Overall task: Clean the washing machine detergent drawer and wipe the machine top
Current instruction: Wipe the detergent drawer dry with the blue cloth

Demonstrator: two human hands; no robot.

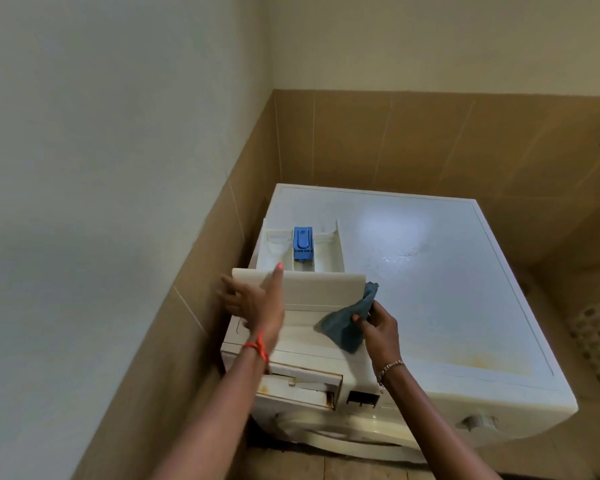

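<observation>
Both hands work at the near left corner of a white front-loading washing machine (430, 271) that stands in a corner with tan tiles on the lower walls. The detergent drawer (305, 268) has been taken out and lies on the machine top at its left side, its front panel towards the person and a blue siphon insert (303, 243) in the middle compartment. The left hand (253, 299) grips the left end of the front panel, thumb laid across the panel's face and fingers wrapped behind its edge (the fingers are blurred). The right hand (378, 327) pinches a blue-grey cloth (349, 322) between thumb and fingers, the cloth lying against the panel's right end and draping onto the machine top. Below the hands, the empty drawer slot (302, 384) gapes in the machine's front, with rust-coloured stains on its rim. Yellowish stains mark the near edge of the top.
</observation>
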